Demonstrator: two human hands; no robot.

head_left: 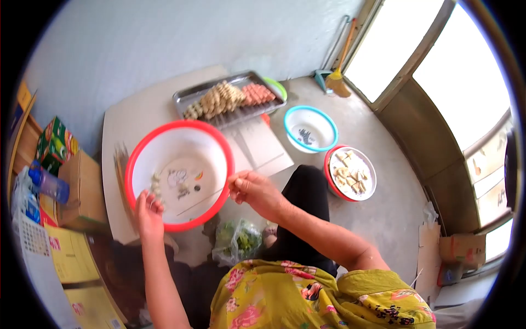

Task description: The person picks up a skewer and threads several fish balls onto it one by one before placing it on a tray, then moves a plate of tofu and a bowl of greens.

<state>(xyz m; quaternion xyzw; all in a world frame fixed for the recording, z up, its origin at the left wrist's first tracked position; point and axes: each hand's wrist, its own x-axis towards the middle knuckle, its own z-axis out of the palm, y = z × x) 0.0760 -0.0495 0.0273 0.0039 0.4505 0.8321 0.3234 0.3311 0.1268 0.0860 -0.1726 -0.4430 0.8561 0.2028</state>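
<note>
A large white basin with a red rim (230, 159) stands on the board in front of me, a printed picture on its bottom. My left hand (149, 214) is at its near left rim, fingers curled round a short row of pale food pieces (156, 183) that shows above the fingertips. At the right rim, my right hand (256, 191) pinches a thin skewer (203, 202), which slants down and left across the basin. A bundle of bare skewers (120, 164) lies just left of the basin.
Behind the basin, a metal tray (186, 94) bears piled tan skewers (222, 98) and pink pieces (257, 94). On the floor are a blue-rimmed basin (312, 148), a bowl of pale chunks (350, 174) and a bag of greens (238, 240). Boxes (82, 192) line the left.
</note>
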